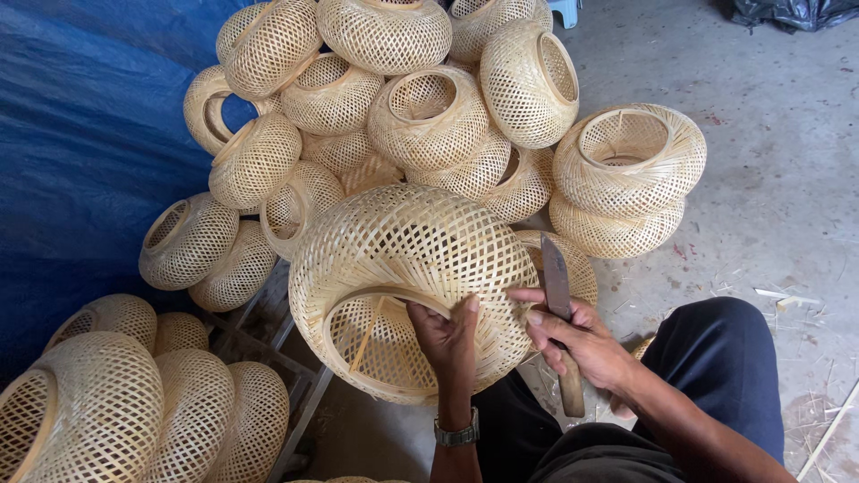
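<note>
A large woven bamboo basket with a round rimmed opening tilts toward me over my lap. My left hand grips its rim, fingers hooked over the edge, a watch on the wrist. My right hand holds a knife with a wooden handle, blade pointing up beside the basket's right side; its fingertips touch the weave.
A heap of similar woven bamboo baskets rises behind, with more at lower left. A blue tarp covers the left. A metal frame lies below. Bamboo shavings litter the concrete floor at right.
</note>
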